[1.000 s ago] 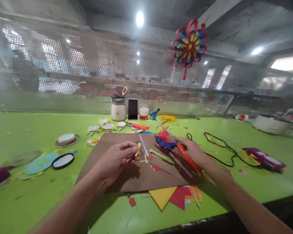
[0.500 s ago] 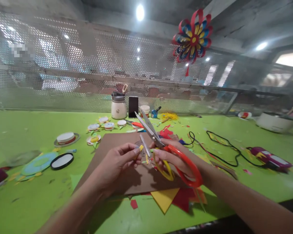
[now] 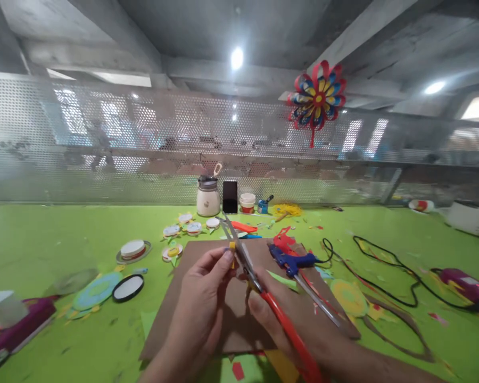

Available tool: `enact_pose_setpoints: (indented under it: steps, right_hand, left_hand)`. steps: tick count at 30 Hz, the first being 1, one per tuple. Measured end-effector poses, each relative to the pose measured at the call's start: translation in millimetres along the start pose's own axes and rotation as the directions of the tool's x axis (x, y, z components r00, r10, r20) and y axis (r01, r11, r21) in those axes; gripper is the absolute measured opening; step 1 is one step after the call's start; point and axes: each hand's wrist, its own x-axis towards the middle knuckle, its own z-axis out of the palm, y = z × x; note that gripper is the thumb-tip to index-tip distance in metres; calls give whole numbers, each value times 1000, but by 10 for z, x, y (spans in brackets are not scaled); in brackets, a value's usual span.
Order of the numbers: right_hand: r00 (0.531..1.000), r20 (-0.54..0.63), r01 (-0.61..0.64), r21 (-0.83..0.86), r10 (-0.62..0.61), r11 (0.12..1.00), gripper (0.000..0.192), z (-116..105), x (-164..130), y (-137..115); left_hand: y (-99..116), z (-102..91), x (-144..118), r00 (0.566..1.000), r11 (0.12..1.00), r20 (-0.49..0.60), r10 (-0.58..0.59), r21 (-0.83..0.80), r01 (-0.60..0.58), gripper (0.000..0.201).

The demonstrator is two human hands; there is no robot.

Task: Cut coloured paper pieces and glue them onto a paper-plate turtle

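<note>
My left hand (image 3: 205, 292) pinches a small yellow paper piece (image 3: 232, 248) between thumb and forefinger, over a brown board (image 3: 175, 295). My right hand (image 3: 277, 306) is closed round scissors (image 3: 277, 314) with red on the handle. Their blades point up and away from me, slightly apart, and reach the yellow piece; whether they touch it I cannot tell. The fingers in the handle are partly hidden. Right of the hands, a blue glue gun (image 3: 290, 260) lies on the board, near a green paper strip (image 3: 283, 280) and a slim metal tool (image 3: 319, 301).
Several white discs (image 3: 193, 229) with paper bits lie behind the board. At left are a blue paper ring (image 3: 98, 291) and a black-rimmed disc (image 3: 127, 288). A jar (image 3: 208, 198), a phone (image 3: 230, 197) and tubs stand at the back. Black cable (image 3: 387, 263) crosses the right side.
My view has tilted up. The scissors' blades have come to the yellow piece. The slim metal tool, before between my hands, now seems to lie at right; the glue gun is more visible.
</note>
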Motion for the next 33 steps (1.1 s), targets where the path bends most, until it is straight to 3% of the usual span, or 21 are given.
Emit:
enact_pose_setpoints:
  steps: [4, 8, 21, 33]
  right_hand:
    - [999, -30, 31, -20, -32, 999, 26, 58, -24, 122]
    - [999, -45, -19, -115, 14, 993, 24, 88, -80, 234]
    - [990, -72, -132, -162, 121, 978, 39, 99, -108, 294]
    - [998, -59, -31, -93, 26, 995, 27, 92, -59, 219]
  left_hand:
    - [-26, 11, -2, 1000, 1000, -20, -22, -6, 22, 14]
    - [-38, -1, 8, 999, 999, -28, -20, 30, 21, 14]
    - [-1, -22, -8, 999, 995, -22, -43, 94, 45, 14]
    - [-16, -40, 1, 998, 996, -30, -48, 73, 50, 14]
